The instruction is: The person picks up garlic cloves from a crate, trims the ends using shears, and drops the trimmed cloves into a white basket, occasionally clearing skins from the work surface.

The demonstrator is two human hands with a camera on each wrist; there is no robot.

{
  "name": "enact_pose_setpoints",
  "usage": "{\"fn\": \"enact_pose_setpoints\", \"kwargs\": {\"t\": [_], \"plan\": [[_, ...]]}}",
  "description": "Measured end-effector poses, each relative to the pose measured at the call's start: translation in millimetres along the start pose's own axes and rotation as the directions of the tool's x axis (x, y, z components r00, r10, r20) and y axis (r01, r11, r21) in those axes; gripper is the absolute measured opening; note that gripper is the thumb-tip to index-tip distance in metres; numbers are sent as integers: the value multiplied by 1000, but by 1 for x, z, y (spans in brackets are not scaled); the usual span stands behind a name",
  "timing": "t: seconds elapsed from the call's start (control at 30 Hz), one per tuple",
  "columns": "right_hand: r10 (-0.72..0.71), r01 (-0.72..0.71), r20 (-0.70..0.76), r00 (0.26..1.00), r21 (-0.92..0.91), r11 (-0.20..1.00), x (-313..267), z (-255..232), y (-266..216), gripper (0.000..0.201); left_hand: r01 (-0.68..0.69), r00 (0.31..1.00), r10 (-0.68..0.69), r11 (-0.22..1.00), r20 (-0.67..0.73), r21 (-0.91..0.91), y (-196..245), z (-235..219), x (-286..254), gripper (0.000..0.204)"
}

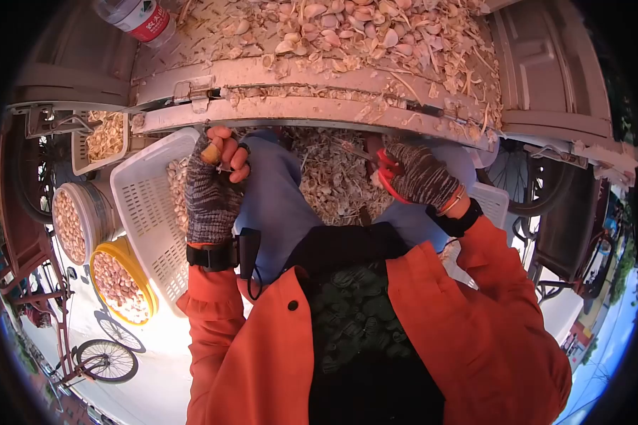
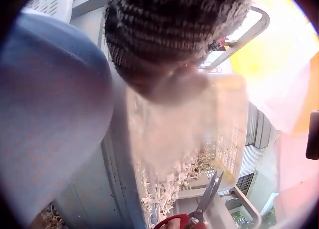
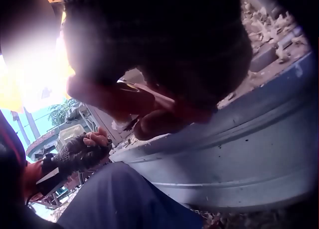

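Note:
My left hand (image 1: 218,180), in a dark striped fingerless glove with yellow wrap on one digit, is held over my left thigh beside a white perforated basket (image 1: 138,177). Its fingers curl in around a small pale piece (image 1: 225,168), mostly hidden by them. My right hand (image 1: 422,173), gloved the same way, grips red-handled scissors (image 1: 386,173) above the other thigh. Their blades point inward, toward the left hand, and stand slightly apart in the left wrist view. A wide gap separates the hands. In the right wrist view, the right hand is mostly in shadow.
Ahead is a metal ledge (image 1: 276,113) strewn with garlic cloves (image 1: 354,28) and skins; a red-labelled plastic bottle (image 1: 149,21) stands at its left. Dry scraps (image 1: 340,184) cover the ground between my legs. Clove-filled yellow (image 1: 152,301) and white buckets (image 1: 99,212) stand at left.

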State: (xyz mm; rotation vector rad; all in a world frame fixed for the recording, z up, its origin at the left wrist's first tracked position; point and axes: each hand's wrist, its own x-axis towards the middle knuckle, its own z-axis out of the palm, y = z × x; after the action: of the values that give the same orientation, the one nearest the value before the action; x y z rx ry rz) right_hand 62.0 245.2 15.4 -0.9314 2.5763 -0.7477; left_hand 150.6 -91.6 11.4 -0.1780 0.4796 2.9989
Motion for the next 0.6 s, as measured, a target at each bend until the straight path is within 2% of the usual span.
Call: {"fn": "enact_pose_setpoints", "kwargs": {"t": [0.03, 0.07, 0.1, 0.13, 0.17, 0.2, 0.23, 0.27, 0.3, 0.33, 0.4, 0.43, 0.5, 0.53, 0.57, 0.6], "plan": [[160, -165, 145, 976, 24, 986, -9, 7, -1, 37, 13, 1000, -13, 1000, -19, -6, -5, 8, -2, 22], [185, -175, 149, 971, -82, 981, -18, 20, 13, 30, 1, 993, 31, 962, -113, 272, -12, 28, 0, 24], [205, -195, 162, 965, -79, 978, -24, 24, 19, 30, 16, 979, 94, 849, -181, 528, -24, 40, 2, 26], [258, -219, 179, 950, -211, 953, -26, 24, 27, 31, 61, 976, 73, 816, -207, 575, -37, 42, 5, 28], [307, -232, 186, 933, -339, 912, -26, 24, 36, 31, 185, 972, -36, 724, -231, 665, -49, 35, 11, 26], [208, -158, 158, 965, -282, 946, -36, 30, 57, 32, 246, 968, -126, 623, -216, 742, -72, 19, 18, 23], [221, -171, 163, 961, -275, 946, -41, 29, 61, 32, 363, 932, -180, 430, -315, 827, -98, 12, 31, 21], [195, -135, 202, 960, -276, 951, -43, 26, 65, 31, 166, 982, -127, 231, -139, 959, -135, -23, 45, 22], [168, -99, 239, 956, -276, 956, -44, 22, 71, 30, 265, 935, -210, -114, -284, 957, -165, -49, 65, 24], [180, -114, 238, 954, -267, 957, -44, 21, 74, 30, 300, 866, -240, -452, -438, 840, -189, -75, 79, 26], [192, -148, 218, 957, -200, 969, -44, 23, 76, 28, 126, 896, -278, -588, -346, 799, -234, -139, 84, 31], [205, -163, 221, 953, -196, 967, -46, 24, 79, 28, 121, 890, -292, -586, -349, 801, -248, -157, 87, 31], [242, -235, 136, 961, -66, 970, -49, 25, 81, 27, -21, 719, -527, -668, -453, 744, -274, -189, 85, 35], [270, -272, 125, 955, 0, 962, -42, 18, 74, 27, 59, 697, -491, -687, -523, 724, -294, -225, 79, 39], [296, -294, 79, 952, -34, 955, -45, 20, 78, 26, -126, 990, -128, -665, 54, 737, -330, -288, 55, 44], [305, -293, 123, 944, -101, 951, -43, 15, 76, 26, -117, 991, -125, -657, 46, 745, -337, -293, 62, 44]]}}
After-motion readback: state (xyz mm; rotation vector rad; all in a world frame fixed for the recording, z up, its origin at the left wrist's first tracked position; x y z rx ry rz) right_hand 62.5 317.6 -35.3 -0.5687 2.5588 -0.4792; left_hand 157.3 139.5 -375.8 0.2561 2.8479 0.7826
